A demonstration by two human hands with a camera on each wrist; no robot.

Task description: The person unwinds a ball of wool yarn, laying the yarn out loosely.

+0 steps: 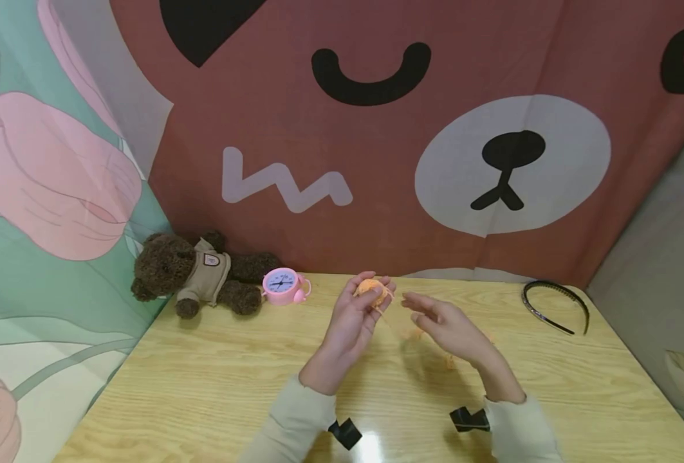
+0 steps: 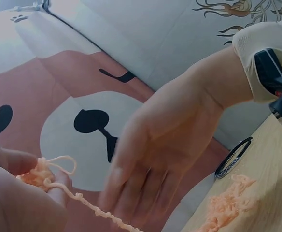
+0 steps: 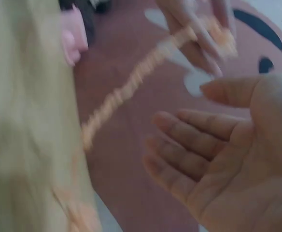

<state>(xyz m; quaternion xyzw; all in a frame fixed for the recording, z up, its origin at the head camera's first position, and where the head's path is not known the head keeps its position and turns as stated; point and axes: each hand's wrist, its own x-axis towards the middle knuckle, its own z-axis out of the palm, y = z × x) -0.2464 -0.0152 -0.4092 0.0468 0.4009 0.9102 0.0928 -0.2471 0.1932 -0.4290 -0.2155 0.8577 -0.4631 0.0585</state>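
left hand raised over the wooden tabletop, fingers curled round a small orange yarn ball, pinching it at the tips. a yarn strand trails off the ball down toward the right hand, which hovers just beside, palm open, fingers straight and relaxed, holding nothing. loose orange yarn pile lies on the tabletop under the right hand. further back: pink alarm clock, brown teddy bear to its left, black headband far right. bear-face curtain behind.
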